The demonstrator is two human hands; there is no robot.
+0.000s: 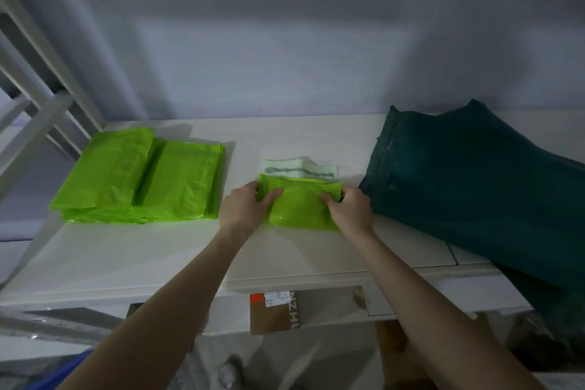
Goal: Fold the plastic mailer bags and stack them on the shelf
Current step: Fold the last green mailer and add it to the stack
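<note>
A bright green mailer bag (299, 206) lies partly folded on the white shelf (126, 256), its pale printed flap (300, 169) showing at the far edge. My left hand (245, 207) grips the bag's left side, thumb on top. My right hand (349, 207) grips its right side the same way. A stack of folded green mailer bags (142, 179) rests on the shelf to the left, with one flatter bag lying across its left half.
A pile of dark teal bags (474, 187) covers the shelf's right end and hangs over its front edge. White shelf uprights (41, 104) rise at the left. A cardboard box (275, 313) sits below the shelf front. The wall is close behind.
</note>
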